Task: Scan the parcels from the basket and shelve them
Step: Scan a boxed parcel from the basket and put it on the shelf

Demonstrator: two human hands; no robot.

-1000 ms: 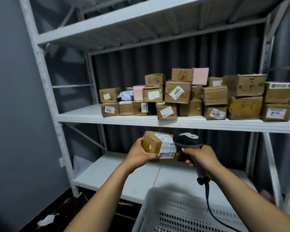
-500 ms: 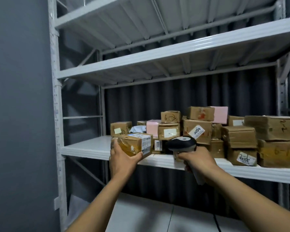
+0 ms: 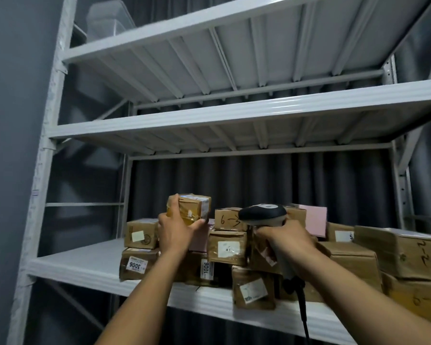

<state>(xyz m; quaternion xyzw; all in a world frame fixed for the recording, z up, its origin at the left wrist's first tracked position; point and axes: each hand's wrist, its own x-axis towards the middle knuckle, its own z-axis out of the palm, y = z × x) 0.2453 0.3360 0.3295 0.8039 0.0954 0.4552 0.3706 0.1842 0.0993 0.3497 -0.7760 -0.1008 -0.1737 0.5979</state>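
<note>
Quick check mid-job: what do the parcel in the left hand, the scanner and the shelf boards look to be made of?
Parcel: brown cardboard, glossy clear tape, seen in the wrinkled sheen, plus a white paper label.
Scanner: seemingly moulded plastic, smooth black top over a grey body.
Shelf boards: probably white-painted sheet metal, judging by the folded ribs under the boards above.

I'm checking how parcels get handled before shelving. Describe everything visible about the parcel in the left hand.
The parcel is a small brown cardboard box wrapped in glossy clear tape, with a white printed label on its top and right end. The left hand grips it from the near side, fingers on its left edge, thumb under it. It is held slightly tilted, above the stacked boxes on the shelf.
</note>
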